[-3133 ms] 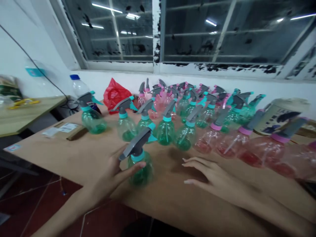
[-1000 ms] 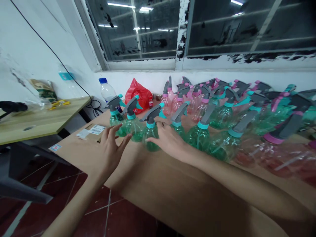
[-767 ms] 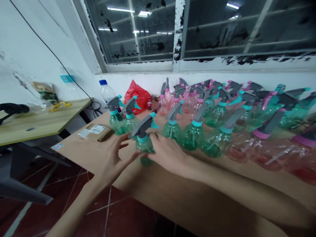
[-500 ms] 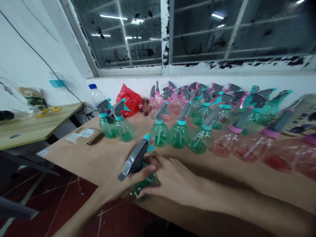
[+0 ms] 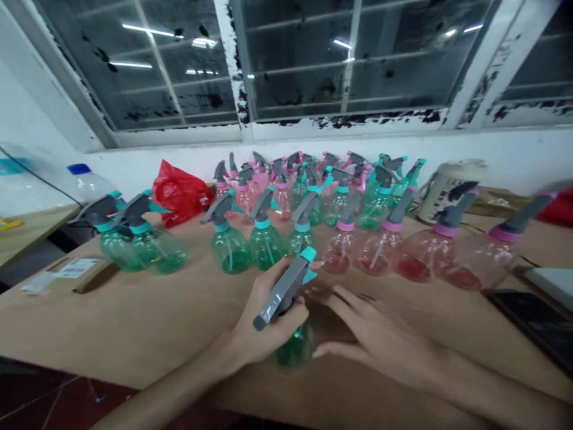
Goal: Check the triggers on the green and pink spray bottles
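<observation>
Lower centre of frame: green trigger spray bottle [image 5: 294, 351], held near the front edge of the table [image 5: 134, 334]. Left hand [image 5: 266, 327] was closed around it just below the grey spray head, thumb across the near side; the collar was hidden. Likely gripped there because the narrow upper part suits a wrap better than the slick bulb. Could not tell whether the base rested on the wood.

Right hand [image 5: 373, 334], right of centre, was half open, fingers curved, holding nothing; its thumb tip lay at or just beside the bulb, contact unclear. Its cupped posture suggested readiness to steady that side.

Mid-frame, a front row: three green bottles [image 5: 267, 248], then four pink bottles [image 5: 338, 254] running right, presumably lined up by colour. Two more green bottles [image 5: 156, 251] stood apart at left. Denser cluster behind, near the wall, perhaps to spare working space. Dark phone-like slab [image 5: 537, 322], right edge.
</observation>
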Demonstrator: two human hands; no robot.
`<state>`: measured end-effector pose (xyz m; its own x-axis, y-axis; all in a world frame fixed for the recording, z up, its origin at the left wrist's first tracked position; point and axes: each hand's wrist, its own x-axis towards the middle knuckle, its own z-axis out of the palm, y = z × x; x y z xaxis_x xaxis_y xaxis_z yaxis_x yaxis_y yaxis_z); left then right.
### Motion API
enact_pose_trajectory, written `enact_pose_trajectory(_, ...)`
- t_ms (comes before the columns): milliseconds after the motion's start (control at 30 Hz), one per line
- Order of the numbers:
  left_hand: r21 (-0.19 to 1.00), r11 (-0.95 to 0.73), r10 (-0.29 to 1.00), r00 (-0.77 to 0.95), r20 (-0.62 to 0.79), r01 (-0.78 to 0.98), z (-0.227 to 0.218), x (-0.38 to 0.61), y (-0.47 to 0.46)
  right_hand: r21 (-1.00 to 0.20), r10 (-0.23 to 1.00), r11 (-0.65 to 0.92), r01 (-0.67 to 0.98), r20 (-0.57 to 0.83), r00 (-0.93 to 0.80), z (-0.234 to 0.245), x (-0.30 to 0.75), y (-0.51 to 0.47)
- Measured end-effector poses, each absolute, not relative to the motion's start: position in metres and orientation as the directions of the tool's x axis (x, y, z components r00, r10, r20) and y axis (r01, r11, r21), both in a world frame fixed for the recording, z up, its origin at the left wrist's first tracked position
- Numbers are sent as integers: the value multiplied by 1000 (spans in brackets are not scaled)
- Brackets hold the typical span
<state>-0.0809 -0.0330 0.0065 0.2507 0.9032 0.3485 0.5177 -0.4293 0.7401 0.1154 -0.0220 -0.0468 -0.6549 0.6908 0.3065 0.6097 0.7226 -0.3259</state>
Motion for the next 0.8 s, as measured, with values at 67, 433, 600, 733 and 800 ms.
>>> enact_pose_trajectory(67,745,-419,908,256,333,518,7,-70,-26,-355,719,694,626,305,-624,-58,141,-16)
enact_pose_trajectory(433,754,-500,853,392,344,426,7,-41,3,-395,724,689,608,321,-611,-100,186,11)
enact_pose_trajectory(600,743,-509,847,408,341,435,8,-32,12,-375,714,700,608,338,-613,-107,184,18)
enact_pose_trajectory(733,768,-458,874,383,298,447,6,-26,18,-369,713,701,610,353,-606,-107,184,17)
enact_pose_trajectory(800,781,-445,880,374,292,439,5,-23,20,-371,715,700,610,362,-599,-106,184,16)
